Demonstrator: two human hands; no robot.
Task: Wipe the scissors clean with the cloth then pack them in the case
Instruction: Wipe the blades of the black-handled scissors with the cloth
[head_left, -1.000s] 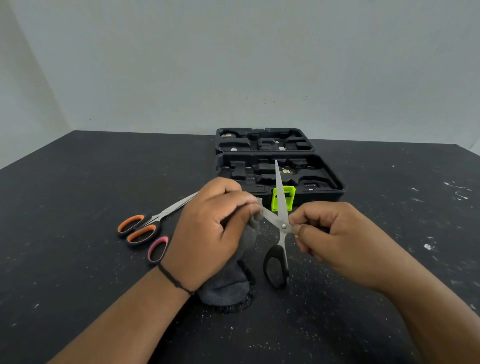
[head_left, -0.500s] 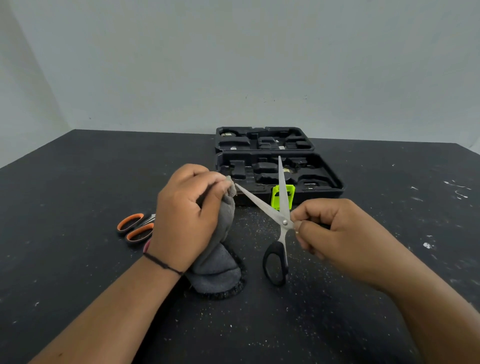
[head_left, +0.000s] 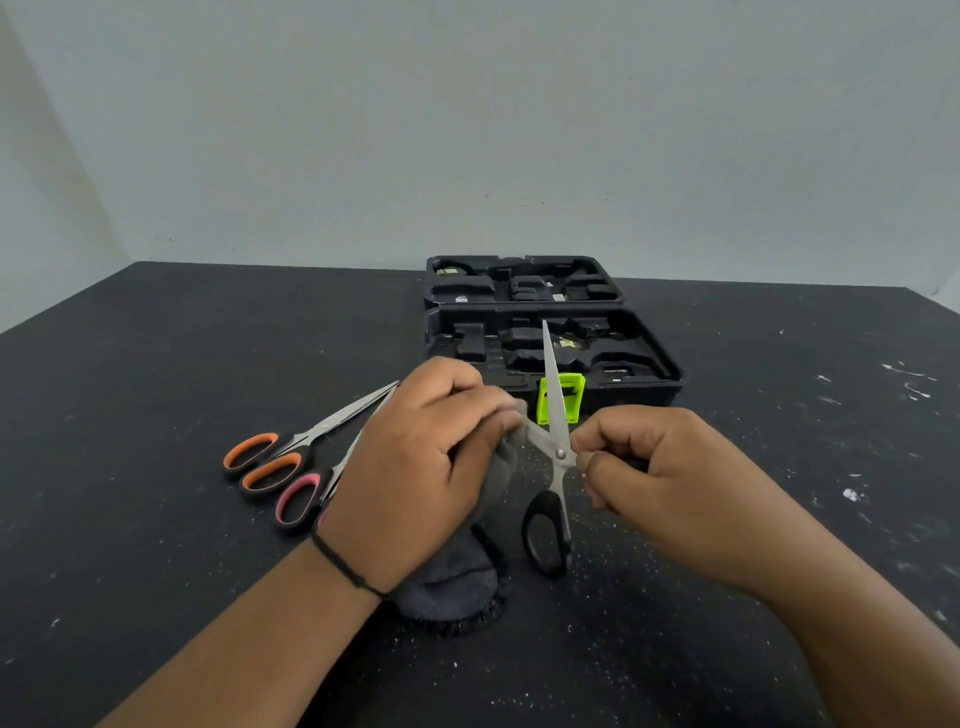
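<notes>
Black-handled steel scissors (head_left: 555, 447), blades splayed, stand above the speckled black table (head_left: 156, 571), pinched by the right hand (head_left: 654, 478). The left hand (head_left: 415, 467) pinches soft grey cloth (head_left: 447, 587) round one blade. Moulded black plastic case (head_left: 649, 364) lies open behind.

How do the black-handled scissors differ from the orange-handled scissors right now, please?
The black-handled scissors are held upright off the table; the orange-handled scissors lie flat on it. The black-handled pair's blades are spread open, one pinched in the grey cloth; the orange-handled pair is closed and untouched. Both have plain steel blades, and neither is in the case yet.
</notes>
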